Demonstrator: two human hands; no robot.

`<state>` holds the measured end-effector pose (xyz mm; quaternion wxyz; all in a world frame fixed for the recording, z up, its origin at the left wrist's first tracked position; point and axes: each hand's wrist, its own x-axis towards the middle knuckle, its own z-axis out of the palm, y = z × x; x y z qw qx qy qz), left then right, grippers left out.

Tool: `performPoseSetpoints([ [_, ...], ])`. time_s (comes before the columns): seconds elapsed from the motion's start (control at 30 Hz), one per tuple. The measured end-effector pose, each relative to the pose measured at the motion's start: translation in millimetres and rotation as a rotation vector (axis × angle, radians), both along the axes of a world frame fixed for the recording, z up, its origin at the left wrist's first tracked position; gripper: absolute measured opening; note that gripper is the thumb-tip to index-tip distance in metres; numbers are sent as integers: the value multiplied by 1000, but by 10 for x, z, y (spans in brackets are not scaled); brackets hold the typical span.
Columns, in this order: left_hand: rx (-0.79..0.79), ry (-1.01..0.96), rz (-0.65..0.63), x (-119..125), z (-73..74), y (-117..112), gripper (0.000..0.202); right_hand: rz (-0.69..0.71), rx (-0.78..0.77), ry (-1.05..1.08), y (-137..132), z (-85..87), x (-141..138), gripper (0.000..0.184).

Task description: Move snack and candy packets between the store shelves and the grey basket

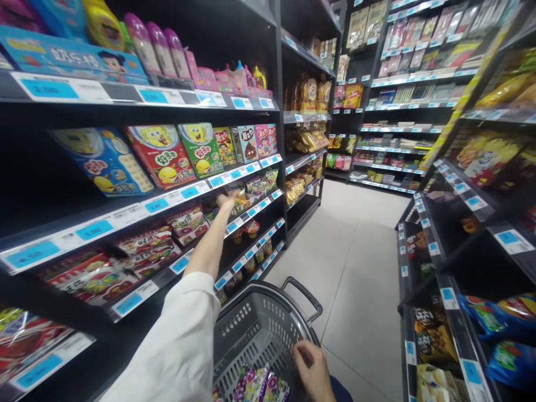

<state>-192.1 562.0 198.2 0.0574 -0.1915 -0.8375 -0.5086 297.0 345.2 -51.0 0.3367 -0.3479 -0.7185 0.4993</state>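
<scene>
Glossy yellow-green snack packets (240,195) sit on the middle black shelf (255,211), at the left hand (226,204); whether its fingers are closed, I cannot tell. The right hand (312,365) clasps the grey plastic basket (259,296) at its rim. It seems best to draw one packet straight out, without disturbing its neighbours.

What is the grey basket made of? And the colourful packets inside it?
The basket looks like moulded grey plastic with a dull finish: its walls are a stiff grid of small holes. The packets look like thin glossy plastic film, since their printed purple and yellow surfaces catch the light, though blur leaves that open.
</scene>
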Motion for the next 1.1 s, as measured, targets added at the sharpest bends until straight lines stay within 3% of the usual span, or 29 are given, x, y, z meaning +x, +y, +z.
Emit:
performPoseSetpoints([
  [0.23, -49, 18, 7, 13, -25, 110, 41, 1, 1, -37, 35, -164, 9, 34],
  [0.37, -137, 98, -112, 127, -47, 64, 41, -77, -1, -35, 14, -165, -19, 35],
  [0.43, -246, 260, -204, 132, -33, -21, 47, -88, 4, -28, 13, -113, -19, 35],
  [0.57, -643, 663, -427, 58, 40, -185, 44, -50, 12, -35, 52, 44, 14, 34],
  [0.67, -797, 689, -478, 43, 96, -208, 42, -16, 2, -44, 94, 130, 38, 31],
  [0.83, -908, 692, -587, 145, 109, -198, 50, 15, 33, -76, 121, 239, 71, 25],
  [0.97, -707, 810, -818, 382, -140, -500, 50, -10, 2, -71, 152, 249, 68, 21],
  [1.03, -693, 755, -891, 664, -362, -885, 48, -23, -47, -35, 161, 232, 54, 20],
  [1.1, -734, 678, -972, 1062, -653, -1426, 47, -29, -87, -14, 158, 232, 45, 19],
])
